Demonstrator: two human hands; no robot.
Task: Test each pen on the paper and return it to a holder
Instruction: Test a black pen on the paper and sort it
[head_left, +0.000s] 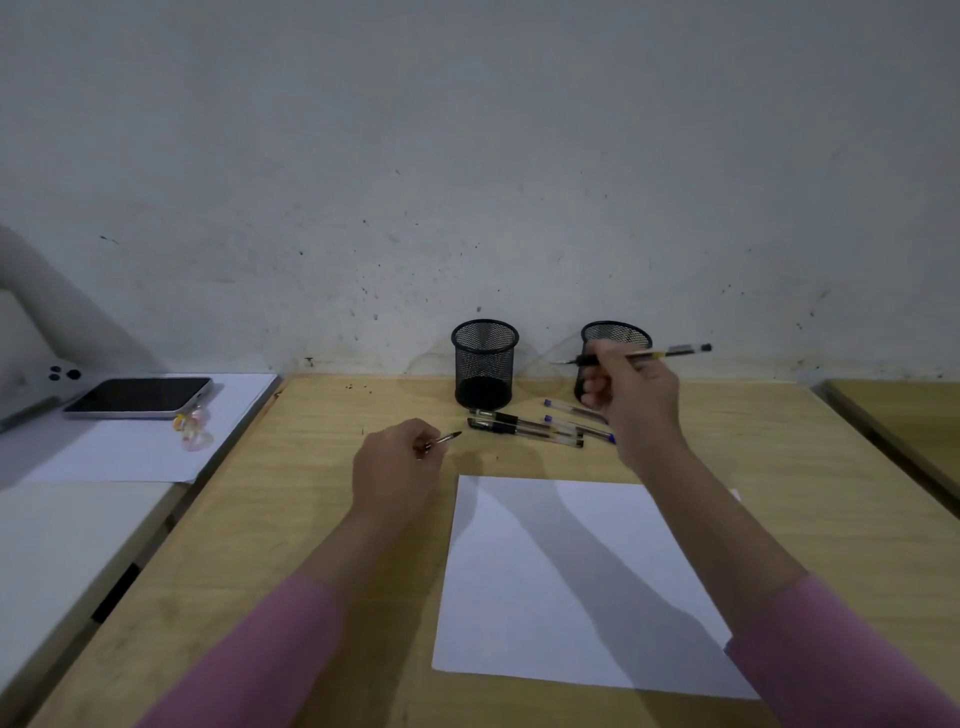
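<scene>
A: Between the right hand (631, 402) fingers we are seeing a pen (670, 353) pinched, held level in the air in front of the right holder (615, 338), uncapped tip pointing left.

B: Left hand (397, 467)?

A: Fingers are curling closed, pinching what looks like a pen cap (444, 440) that is sticking out past the fingertips toward the loose pens (524, 427).

B: We are logging those where?

A: Lying on the desk (322, 519), between the two hands, just in front of the left holder (484, 364). Some are passing behind the right wrist.

B: Paper (566, 587)?

A: Lying flat, nearer us than both sets of fingers, under the right forearm. We are seeing no marks on it.

B: Holders?

A: Both are standing upright by the wall; we cannot tell their contents.
</scene>
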